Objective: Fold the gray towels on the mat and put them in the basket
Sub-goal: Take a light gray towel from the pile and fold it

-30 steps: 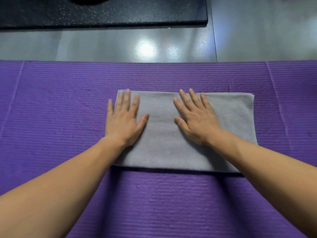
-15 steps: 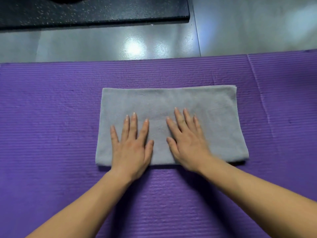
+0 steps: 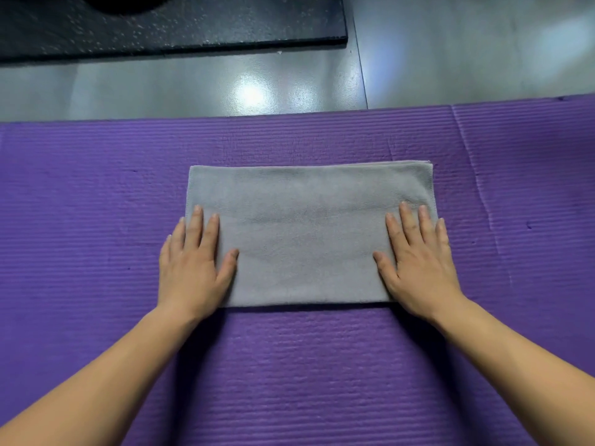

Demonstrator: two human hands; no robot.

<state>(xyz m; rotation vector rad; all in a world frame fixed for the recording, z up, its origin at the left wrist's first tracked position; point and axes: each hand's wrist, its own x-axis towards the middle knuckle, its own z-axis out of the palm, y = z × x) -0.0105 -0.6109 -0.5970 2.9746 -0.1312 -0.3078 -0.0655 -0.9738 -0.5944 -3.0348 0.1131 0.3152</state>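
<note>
both my hands are spread flat with straight fingers, gripping nothing. half a second ago they lay side by side at the middle of the near edge of the towel (image 3: 306,233). now they have slid apart. my left hand (image 3: 193,268) presses on the left end, its outer fingers reaching past the edge onto the mat (image 3: 306,365), and my right hand (image 3: 418,265) presses on the right end, covering the near corner. the towel lies folded in a wide gray rectangle in the middle of the purple mat, with layered edges showing at its far right corner. the mat is ribbed and creased on its right side. beyond it lies a shiny gray floor (image 3: 193,88) with light glare, and a black speckled slab (image 3: 161,24) sits at the far left.
</note>
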